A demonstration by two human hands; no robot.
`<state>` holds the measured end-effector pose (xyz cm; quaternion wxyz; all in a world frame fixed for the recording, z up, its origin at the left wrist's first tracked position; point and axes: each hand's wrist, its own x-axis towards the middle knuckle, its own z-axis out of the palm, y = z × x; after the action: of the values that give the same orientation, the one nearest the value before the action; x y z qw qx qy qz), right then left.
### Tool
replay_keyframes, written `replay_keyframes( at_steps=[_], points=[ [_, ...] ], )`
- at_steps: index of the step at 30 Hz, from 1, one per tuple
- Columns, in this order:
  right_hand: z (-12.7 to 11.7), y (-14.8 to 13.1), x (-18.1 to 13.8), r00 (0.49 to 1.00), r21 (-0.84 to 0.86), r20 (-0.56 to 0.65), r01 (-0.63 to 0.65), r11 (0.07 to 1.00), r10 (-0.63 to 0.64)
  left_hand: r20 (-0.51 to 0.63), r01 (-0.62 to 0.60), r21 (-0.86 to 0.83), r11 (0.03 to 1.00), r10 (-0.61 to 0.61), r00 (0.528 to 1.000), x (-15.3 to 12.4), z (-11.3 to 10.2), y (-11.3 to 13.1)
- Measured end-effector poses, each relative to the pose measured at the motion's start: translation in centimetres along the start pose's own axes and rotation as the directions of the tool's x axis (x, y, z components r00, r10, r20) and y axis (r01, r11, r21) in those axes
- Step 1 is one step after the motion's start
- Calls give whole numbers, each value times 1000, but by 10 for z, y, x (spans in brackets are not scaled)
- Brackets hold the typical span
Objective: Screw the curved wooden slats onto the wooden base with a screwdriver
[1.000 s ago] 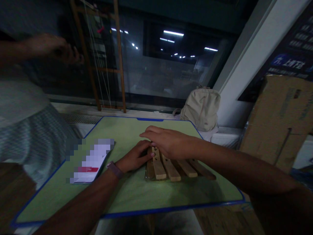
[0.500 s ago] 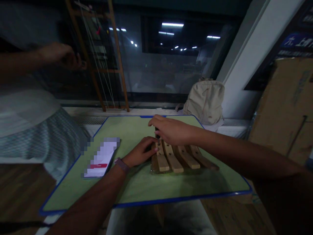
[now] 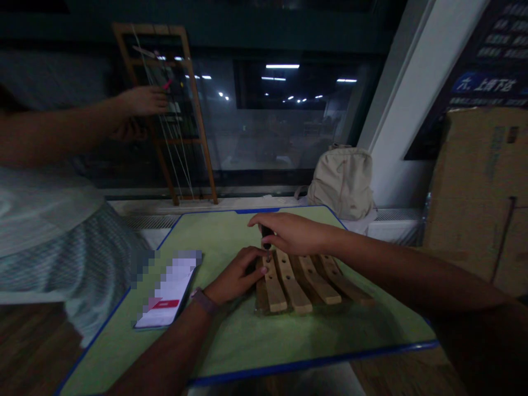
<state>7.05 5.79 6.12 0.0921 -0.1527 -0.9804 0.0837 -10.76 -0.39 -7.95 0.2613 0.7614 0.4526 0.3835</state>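
My right hand (image 3: 295,234) is closed round the black handle of a screwdriver (image 3: 267,237), held upright with its tip down at the leftmost wooden slat (image 3: 275,294). My left hand (image 3: 237,275) grips that slat from its left side, with thumb and forefinger close to the screwdriver's tip. Several pale slats with drilled holes lie side by side, a second slat (image 3: 297,297) just right of the first. Beneath them is a brown wooden board (image 3: 261,300), partly hidden by the slats and my hands. My right hand covers the slats' far ends.
The slats lie on a green table with a blue rim (image 3: 223,352). Left of my hands is a phone (image 3: 165,297). A beige backpack (image 3: 342,181) sits on the sill behind, near a cardboard box (image 3: 474,192). A person's hand (image 3: 144,100) reaches toward a wooden frame with strings (image 3: 202,132).
The view has tilted up slightly. My hands stay at the leftmost slat with the screwdriver upright. The other person's hand has moved right, to the strung frame.
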Motion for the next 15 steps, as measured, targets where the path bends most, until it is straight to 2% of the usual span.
replay_keyframes(
  at_steps=[5,7,10,15],
  points=[
    [8,1,1,998,-162,-35,39,986,-45,8,-4,15,1000,4,1000,0,0,-1],
    [10,3,0,997,-179,-56,33,983,-44,8,-4,19,1000,4,1000,0,-1,1],
    [9,5,-4,993,-98,-111,16,995,-27,14,1,13,1000,-2,1000,0,-1,1],
    [5,1,-3,981,42,-98,173,984,-168,4,31,1,1000,-31,999,-1,2,-3]
  ],
)
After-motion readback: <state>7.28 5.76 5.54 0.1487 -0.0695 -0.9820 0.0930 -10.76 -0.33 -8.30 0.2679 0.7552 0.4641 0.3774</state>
